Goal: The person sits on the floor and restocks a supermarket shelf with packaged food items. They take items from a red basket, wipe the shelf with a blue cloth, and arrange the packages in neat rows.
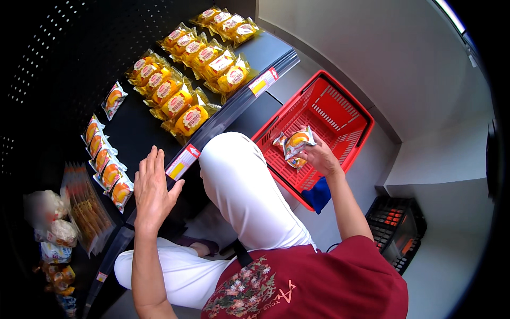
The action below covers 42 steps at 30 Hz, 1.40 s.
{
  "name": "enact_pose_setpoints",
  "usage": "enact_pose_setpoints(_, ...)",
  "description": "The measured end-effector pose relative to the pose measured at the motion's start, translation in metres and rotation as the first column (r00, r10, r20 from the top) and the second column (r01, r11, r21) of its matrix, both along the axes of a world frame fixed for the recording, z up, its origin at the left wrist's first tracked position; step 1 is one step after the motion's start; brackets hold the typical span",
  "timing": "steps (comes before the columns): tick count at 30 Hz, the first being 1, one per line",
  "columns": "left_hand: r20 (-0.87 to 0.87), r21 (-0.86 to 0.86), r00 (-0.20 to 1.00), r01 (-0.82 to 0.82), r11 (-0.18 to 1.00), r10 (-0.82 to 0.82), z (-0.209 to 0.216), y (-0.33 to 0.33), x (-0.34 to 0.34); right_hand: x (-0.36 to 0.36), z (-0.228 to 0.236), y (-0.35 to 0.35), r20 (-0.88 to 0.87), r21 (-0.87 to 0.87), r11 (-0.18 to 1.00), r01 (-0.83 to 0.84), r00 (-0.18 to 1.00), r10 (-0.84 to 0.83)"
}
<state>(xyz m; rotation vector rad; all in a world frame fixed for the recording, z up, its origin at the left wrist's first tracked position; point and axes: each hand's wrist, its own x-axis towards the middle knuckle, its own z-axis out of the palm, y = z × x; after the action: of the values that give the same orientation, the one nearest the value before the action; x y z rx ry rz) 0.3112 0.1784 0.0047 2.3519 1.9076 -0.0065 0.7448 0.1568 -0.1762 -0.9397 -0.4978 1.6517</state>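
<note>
Over the red shopping basket [370,121], my right hand [321,157] grips a small wrapped pastry packet [298,139], white with an orange picture. More of the same packaging [296,162] shows just below it, partly hidden by the held one. My left hand [153,191] is open, fingers stretched, at the front edge of the dark shelf [139,130], and holds nothing. Beside it runs a slanting row of matching pastry packets [110,173]. One such packet [113,101] lies apart, farther back on the shelf.
Several rows of yellow wrapped cakes [191,119] fill the shelf's far part. Flat brown packets [87,212] and other bagged goods [62,233] are at the left. A black crate [396,226] stands on the floor at right, near the pale wall [425,80]. My raised knee [239,175] separates shelf from basket.
</note>
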Motion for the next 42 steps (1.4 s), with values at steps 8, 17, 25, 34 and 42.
enact_pose_setpoints(8, 0.278, 0.227, 0.955, 0.044, 0.973, -0.108, 0.015, -0.010, 0.002, -0.049, 0.095, -0.016, -0.332, 0.236, 0.971, 0.026, 0.942, 0.055)
enact_pose_setpoints(17, 0.966, -0.172, 0.224, 0.191, 0.966, 0.128, 0.017, -0.052, 0.038, -0.153, 0.183, -0.002, -0.036, 0.314, 0.918, -0.243, 0.963, 0.267)
enact_pose_setpoints(25, 0.974, -0.225, 0.027, -0.050, 0.973, 0.226, 0.005, -0.057, -0.012, -0.236, 0.201, 0.014, 0.551, 0.355, 0.789, -0.501, 0.794, 0.257)
enact_pose_setpoints(34, 0.989, -0.023, 0.124, -0.373, 0.928, 0.075, 0.005, -0.011, -0.070, -0.320, 0.209, 0.079, 0.822, 0.493, 0.740, -0.458, 0.523, -0.224)
enact_pose_setpoints(42, 0.959, -0.071, 0.186, -0.572, 0.817, 0.214, 0.010, 0.067, -0.090, -0.369, 0.192, 0.158, 0.796, 0.557, 0.714, -0.424, 0.518, -0.313)
